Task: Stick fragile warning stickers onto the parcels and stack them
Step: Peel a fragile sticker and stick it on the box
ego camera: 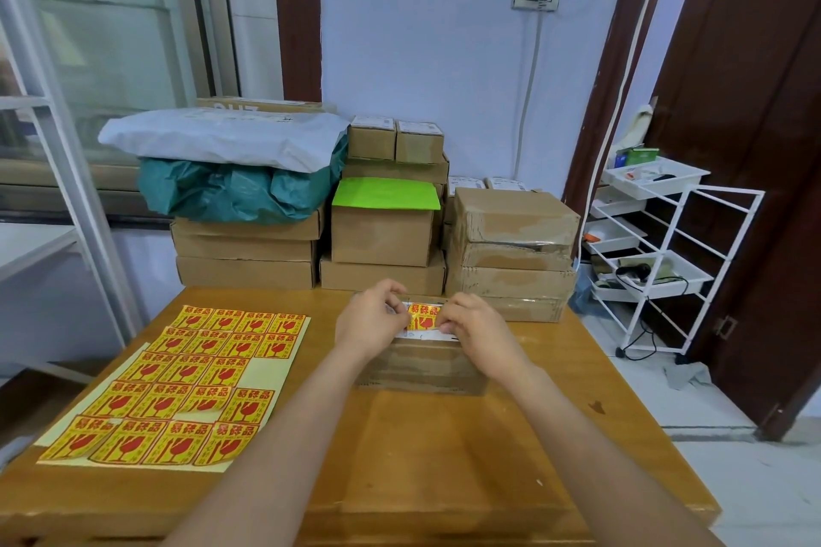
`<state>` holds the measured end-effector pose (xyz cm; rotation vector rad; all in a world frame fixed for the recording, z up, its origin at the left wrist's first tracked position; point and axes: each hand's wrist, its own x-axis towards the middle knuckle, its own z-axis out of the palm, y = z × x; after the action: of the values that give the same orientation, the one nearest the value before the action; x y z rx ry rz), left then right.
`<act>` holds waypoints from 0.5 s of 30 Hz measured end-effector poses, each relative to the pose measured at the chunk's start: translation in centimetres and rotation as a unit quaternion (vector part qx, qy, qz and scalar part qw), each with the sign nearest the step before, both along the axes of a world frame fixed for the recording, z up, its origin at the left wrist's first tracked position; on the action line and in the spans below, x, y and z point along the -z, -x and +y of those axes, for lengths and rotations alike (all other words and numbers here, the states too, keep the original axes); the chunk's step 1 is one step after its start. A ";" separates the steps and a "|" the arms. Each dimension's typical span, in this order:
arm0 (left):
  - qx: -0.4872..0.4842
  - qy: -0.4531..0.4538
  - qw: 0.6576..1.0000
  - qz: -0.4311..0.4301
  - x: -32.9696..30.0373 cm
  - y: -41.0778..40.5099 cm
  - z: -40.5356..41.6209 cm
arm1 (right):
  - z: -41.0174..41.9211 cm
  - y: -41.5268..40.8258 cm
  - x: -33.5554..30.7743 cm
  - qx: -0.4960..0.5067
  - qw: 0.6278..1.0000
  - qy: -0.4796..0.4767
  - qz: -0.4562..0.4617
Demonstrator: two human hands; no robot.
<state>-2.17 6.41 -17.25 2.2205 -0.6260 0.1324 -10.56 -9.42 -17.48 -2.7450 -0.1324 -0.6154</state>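
At the frame centre, left hand [371, 318] and right hand [473, 324] are pinching 1 fragile sticker [422, 315] with curled fingers over the parcel [422, 364].

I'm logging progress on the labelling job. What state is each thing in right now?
Left hand: pinching the sticker's left edge.
Right hand: pinching its right edge.
Sticker: held over the parcel's top.
Parcel: closed, lying flat on the table.
Sticker sheet: partly used, some corners curling.
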 end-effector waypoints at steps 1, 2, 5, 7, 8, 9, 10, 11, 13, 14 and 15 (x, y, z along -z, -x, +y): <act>-0.002 -0.001 1.000 0.002 0.0 0.0 0.0 | -0.1 0.1 0.0 -0.004 1.000 0.010 0.009; -0.003 -0.002 1.000 0.005 -0.1 0.1 -0.1 | -0.2 0.3 0.1 -0.008 1.000 0.021 0.014; 0.001 -0.007 1.000 0.010 -0.1 0.2 -0.1 | -0.4 0.7 0.4 -0.017 0.999 0.028 0.017; 0.012 -0.009 1.000 0.017 -0.3 0.3 0.0 | -0.4 0.8 0.3 -0.016 0.999 0.018 0.032; 0.019 -0.007 1.000 0.024 -0.4 0.3 0.1 | -0.4 0.8 0.1 -0.013 0.999 0.010 0.041; 0.027 -0.006 0.999 0.030 -0.4 0.2 0.1 | -0.3 0.8 0.0 -0.010 0.999 -0.001 0.049; 0.034 -0.006 0.999 0.033 -0.5 0.1 0.2 | -0.2 0.8 -0.1 -0.006 0.998 -0.015 0.056; 0.041 -0.006 0.999 0.036 -0.5 0.1 0.3 | -0.2 0.7 -0.3 -0.002 0.998 -0.028 0.060; 0.048 -0.006 0.998 0.036 -0.5 -0.1 0.4 | -0.2 0.6 -0.5 0.004 0.997 -0.051 0.064; 0.046 -0.005 0.998 0.032 -0.4 -0.1 0.5 | -0.2 0.4 -0.6 0.008 0.995 -0.064 0.069; 0.042 -0.007 0.999 0.026 -0.4 0.0 0.5 | -0.2 0.2 -0.8 0.012 0.994 -0.082 0.075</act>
<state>-2.13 6.92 -16.85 2.2003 -0.6914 0.0268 -10.75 -9.66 -16.66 -2.6244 -0.0138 -0.4051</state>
